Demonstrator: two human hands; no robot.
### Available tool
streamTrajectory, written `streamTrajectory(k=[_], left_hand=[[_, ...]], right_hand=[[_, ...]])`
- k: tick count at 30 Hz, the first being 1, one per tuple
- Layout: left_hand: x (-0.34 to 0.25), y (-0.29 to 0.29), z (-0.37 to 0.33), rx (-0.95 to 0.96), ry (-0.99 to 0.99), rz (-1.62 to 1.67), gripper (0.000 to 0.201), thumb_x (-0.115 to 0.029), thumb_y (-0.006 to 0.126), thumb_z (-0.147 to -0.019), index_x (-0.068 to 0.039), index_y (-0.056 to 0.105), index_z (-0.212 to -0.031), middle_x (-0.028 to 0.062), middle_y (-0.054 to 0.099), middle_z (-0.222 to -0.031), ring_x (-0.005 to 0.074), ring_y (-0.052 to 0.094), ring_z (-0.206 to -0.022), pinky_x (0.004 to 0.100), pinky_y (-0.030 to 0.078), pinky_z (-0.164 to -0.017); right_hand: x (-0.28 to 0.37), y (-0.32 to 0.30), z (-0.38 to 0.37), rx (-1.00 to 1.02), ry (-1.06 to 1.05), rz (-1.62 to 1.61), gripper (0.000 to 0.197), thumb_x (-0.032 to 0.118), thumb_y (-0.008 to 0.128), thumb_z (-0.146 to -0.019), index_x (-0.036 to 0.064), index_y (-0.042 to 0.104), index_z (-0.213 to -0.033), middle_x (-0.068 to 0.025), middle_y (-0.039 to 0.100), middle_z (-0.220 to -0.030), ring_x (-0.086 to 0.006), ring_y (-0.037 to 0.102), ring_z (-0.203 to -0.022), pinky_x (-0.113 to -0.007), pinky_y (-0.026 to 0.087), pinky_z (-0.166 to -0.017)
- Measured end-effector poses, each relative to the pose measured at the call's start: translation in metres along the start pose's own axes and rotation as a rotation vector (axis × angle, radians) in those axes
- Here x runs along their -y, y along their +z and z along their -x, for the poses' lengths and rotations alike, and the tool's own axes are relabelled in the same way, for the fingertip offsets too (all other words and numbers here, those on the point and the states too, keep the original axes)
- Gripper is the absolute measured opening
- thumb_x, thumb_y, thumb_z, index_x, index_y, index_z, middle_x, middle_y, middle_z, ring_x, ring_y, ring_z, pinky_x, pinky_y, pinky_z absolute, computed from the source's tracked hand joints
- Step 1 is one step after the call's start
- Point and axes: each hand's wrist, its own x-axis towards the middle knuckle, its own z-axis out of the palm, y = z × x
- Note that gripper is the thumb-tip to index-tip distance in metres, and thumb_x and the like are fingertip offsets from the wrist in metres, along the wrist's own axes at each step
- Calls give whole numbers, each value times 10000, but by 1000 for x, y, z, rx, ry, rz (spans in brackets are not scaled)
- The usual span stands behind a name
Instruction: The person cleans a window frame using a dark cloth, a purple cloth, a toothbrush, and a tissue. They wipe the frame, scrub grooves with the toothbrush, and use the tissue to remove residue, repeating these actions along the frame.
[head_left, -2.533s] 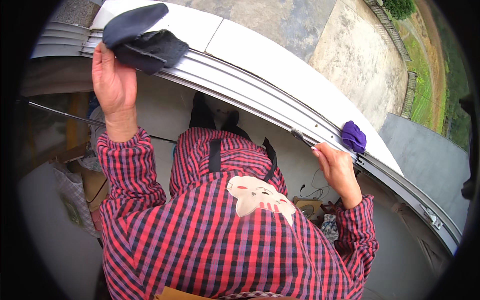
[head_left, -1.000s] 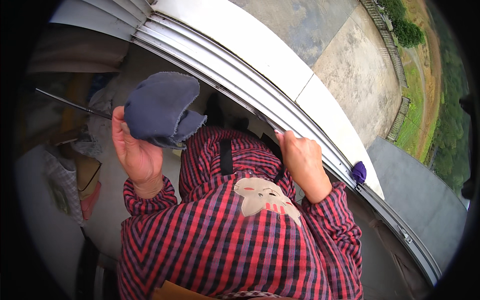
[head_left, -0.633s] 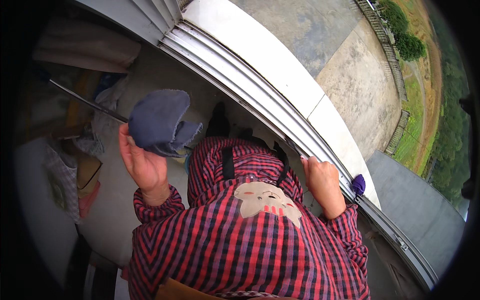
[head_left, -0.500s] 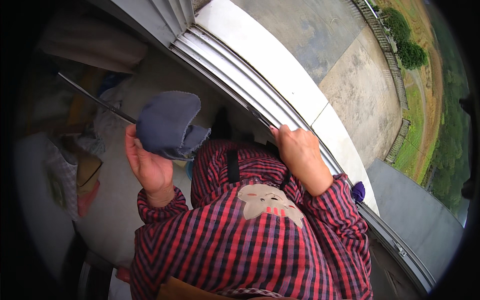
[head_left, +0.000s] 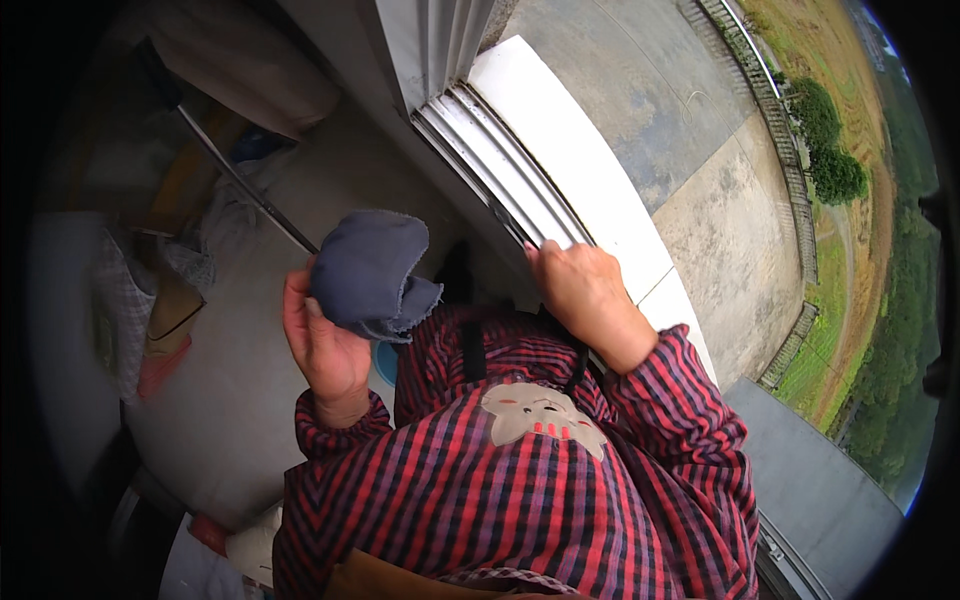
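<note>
Around the middle of the view as clock centre, the left hand (head_left: 328,345) sits toward nine o'clock, thumb and fingers pinching a frayed blue-grey cloth (head_left: 365,268) held above the floor (head_left: 240,425). The right hand (head_left: 583,297), toward three, curls around a slim dark tool (head_left: 512,226) that reaches the ridged metal track (head_left: 508,155). The track runs up toward twelve, beside a smooth white sill (head_left: 575,140). Toward one and two lie a stained concrete yard (head_left: 640,120) and a fence (head_left: 794,175). Indoors, a pole (head_left: 240,180) slants toward ten, a checked bag (head_left: 127,325) stands at nine, and a blue basin (head_left: 383,362) shows partly at eight.
</note>
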Motion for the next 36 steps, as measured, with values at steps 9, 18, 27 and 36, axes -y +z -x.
streamTrajectory(k=[9, 18, 27, 36], left_hand=[[-3, 1, 5, -52, 28, 17, 313, -270, 491, -1135, -46, 501, -1352, 119, 618, -1306, 233, 640, -1137, 415, 570, -929], [35, 14, -19, -163, -112, 253, 242, -228, 502, -1137, -31, 603, -1234, 48, 666, -1217, 161, 625, -1143, 339, 504, -1035], [78, -11, -25, -180, -450, 600, 419, -362, 524, -1120, -40, 594, -1380, 87, 680, -1315, 213, 656, -1181, 395, 546, -1040], [139, -16, 10, -241, -701, 507, 321, -236, 673, -1056, -80, 633, -1333, 59, 696, -1299, 228, 676, -1191, 429, 567, -1037]], right_hand=[[-12, -49, 82, 263, 145, 73, 371, 279, 604, -1041, 18, 662, -785, -214, 637, -580, -419, 678, -566, -506, 561, -551], [23, -30, -46, 13, -85, 5, 401, 288, 558, -1063, 10, 671, -797, -236, 661, -658, -446, 681, -641, -526, 565, -611], [21, -20, -43, 36, -13, 17, 398, 290, 572, -1058, 16, 674, -789, -241, 656, -639, -450, 681, -623, -529, 565, -596], [1, -37, -9, 57, 79, 54, 397, 279, 618, -1037, 20, 662, -739, -243, 618, -596, -464, 650, -603, -546, 542, -601]])
